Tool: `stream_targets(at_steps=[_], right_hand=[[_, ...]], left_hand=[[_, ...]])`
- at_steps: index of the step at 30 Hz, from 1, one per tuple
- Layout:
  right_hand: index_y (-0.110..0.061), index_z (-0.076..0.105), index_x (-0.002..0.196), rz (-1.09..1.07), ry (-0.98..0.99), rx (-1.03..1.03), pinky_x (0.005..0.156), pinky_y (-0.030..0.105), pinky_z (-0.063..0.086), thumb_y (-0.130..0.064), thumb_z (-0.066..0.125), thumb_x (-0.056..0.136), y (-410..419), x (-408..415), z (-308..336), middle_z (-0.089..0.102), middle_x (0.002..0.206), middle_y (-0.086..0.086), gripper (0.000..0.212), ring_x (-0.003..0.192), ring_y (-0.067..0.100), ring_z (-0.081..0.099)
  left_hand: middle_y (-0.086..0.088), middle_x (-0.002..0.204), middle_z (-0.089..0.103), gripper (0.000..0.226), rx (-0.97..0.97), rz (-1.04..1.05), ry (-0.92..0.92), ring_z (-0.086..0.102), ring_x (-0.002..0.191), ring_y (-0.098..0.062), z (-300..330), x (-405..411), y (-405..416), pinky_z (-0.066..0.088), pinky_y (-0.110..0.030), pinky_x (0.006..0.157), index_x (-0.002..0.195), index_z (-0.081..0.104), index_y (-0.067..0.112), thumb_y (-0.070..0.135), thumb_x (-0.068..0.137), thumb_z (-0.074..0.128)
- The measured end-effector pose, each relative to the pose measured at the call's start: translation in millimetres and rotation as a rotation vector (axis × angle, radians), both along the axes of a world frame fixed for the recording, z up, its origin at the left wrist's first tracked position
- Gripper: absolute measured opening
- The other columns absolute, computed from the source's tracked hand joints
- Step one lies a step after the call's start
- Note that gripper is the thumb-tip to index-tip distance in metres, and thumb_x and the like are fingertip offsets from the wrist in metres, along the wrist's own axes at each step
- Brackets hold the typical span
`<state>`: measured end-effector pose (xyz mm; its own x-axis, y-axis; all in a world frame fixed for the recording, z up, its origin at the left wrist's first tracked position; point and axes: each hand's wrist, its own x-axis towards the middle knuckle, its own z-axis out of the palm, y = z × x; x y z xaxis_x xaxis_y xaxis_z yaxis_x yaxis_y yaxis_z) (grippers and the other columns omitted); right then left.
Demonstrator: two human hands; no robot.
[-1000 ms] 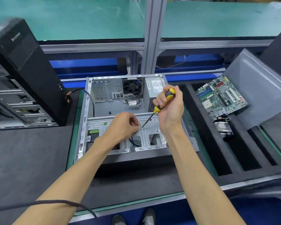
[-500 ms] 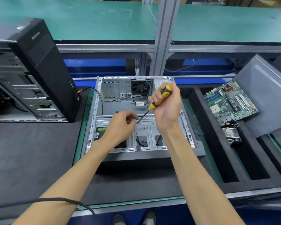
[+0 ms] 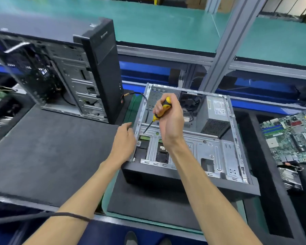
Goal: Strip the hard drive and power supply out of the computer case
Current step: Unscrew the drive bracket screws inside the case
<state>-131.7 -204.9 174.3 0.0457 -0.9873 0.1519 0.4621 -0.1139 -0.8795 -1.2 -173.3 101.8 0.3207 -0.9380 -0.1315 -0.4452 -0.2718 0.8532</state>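
The open computer case [image 3: 240, 151] lies on its side at the middle of the bench. Its grey power supply [image 3: 215, 114] sits in the far right corner beside the rear fan. A dark hard drive [image 3: 143, 151] shows through the openings of the metal drive cage [image 3: 201, 147]. My right hand [image 3: 171, 121] grips a yellow and black screwdriver [image 3: 164, 105], whose tip touches the cage's far left corner. My left hand [image 3: 124, 142] is at the case's left wall with loosely curled fingers. Nothing shows in it.
A second black tower [image 3: 99, 68] stands upright at the left rear. A green motherboard [image 3: 290, 137] and a heatsink [image 3: 290, 175] lie in the black foam tray on the right. A dark foam mat [image 3: 51, 147] covers the left bench. A black cable [image 3: 69, 215] crosses my left forearm.
My left hand has left the middle of the drive cage and moved to the case's left wall. My right hand carried the screwdriver left to the cage's far corner. The view swung left.
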Motion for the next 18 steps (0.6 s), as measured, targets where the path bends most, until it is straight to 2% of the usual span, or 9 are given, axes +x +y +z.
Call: stream_targets(at_steps=[2, 4, 6, 8, 12, 18], right_hand=[[-0.017, 0.051, 0.080, 0.012, 0.001, 0.003, 0.065, 0.032, 0.030, -0.029, 0.038, 0.100, -2, 6, -1, 0.046, 0.065, -0.003, 0.026, 0.064, 0.014, 0.039], [-0.016, 0.051, 0.081, 0.015, 0.013, -0.001, 0.064, 0.032, 0.029, -0.029, 0.039, 0.098, -3, 10, -2, 0.046, 0.065, -0.003, 0.024, 0.064, 0.015, 0.038], [-0.016, 0.051, 0.081, 0.014, 0.033, -0.012, 0.063, 0.031, 0.030, -0.029, 0.039, 0.097, -5, 13, -2, 0.045, 0.065, -0.003, 0.023, 0.064, 0.016, 0.038], [-0.017, 0.051, 0.081, 0.007, 0.062, -0.026, 0.062, 0.030, 0.030, -0.029, 0.039, 0.097, -6, 15, -3, 0.045, 0.065, -0.003, 0.024, 0.063, 0.015, 0.037], [-0.017, 0.050, 0.081, -0.008, 0.137, -0.059, 0.060, 0.028, 0.031, -0.032, 0.039, 0.097, -8, 17, -5, 0.045, 0.065, -0.004, 0.025, 0.063, 0.015, 0.037], [-0.014, 0.044, 0.086, 0.094, 0.226, -0.080, 0.059, 0.029, 0.029, -0.030, 0.037, 0.099, -12, 23, -2, 0.041, 0.062, -0.006, 0.022, 0.060, 0.015, 0.032]], left_hand=[[0.000, 0.132, 0.057, 0.039, 0.021, -0.010, 0.060, 0.050, 0.117, -0.016, -2, -1, 1, 0.035, -0.028, 0.095, 0.135, 0.054, 0.014, 0.020, 0.106, 0.028], [0.001, 0.107, 0.060, 0.034, 0.004, -0.002, 0.075, 0.050, 0.098, -0.015, -4, -3, 1, 0.036, -0.031, 0.078, 0.109, 0.061, 0.012, 0.022, 0.106, 0.028], [-0.004, 0.088, 0.053, 0.035, -0.007, 0.009, 0.054, 0.045, 0.082, -0.018, -5, -3, 1, 0.034, -0.031, 0.066, 0.087, 0.050, 0.003, 0.025, 0.105, 0.030], [-0.006, 0.083, 0.051, 0.035, -0.015, 0.003, 0.023, 0.042, 0.077, -0.018, -7, -2, 1, 0.034, -0.027, 0.065, 0.081, 0.044, 0.006, 0.027, 0.106, 0.030], [-0.007, 0.085, 0.054, 0.039, -0.014, -0.013, 0.011, 0.045, 0.079, -0.017, -11, -1, 0, 0.035, -0.020, 0.069, 0.087, 0.046, -0.002, 0.028, 0.106, 0.031], [-0.002, 0.083, 0.052, 0.035, -0.029, -0.003, 0.002, 0.045, 0.076, -0.010, -14, -1, -2, 0.035, -0.021, 0.066, 0.075, 0.040, 0.013, 0.028, 0.105, 0.031]])
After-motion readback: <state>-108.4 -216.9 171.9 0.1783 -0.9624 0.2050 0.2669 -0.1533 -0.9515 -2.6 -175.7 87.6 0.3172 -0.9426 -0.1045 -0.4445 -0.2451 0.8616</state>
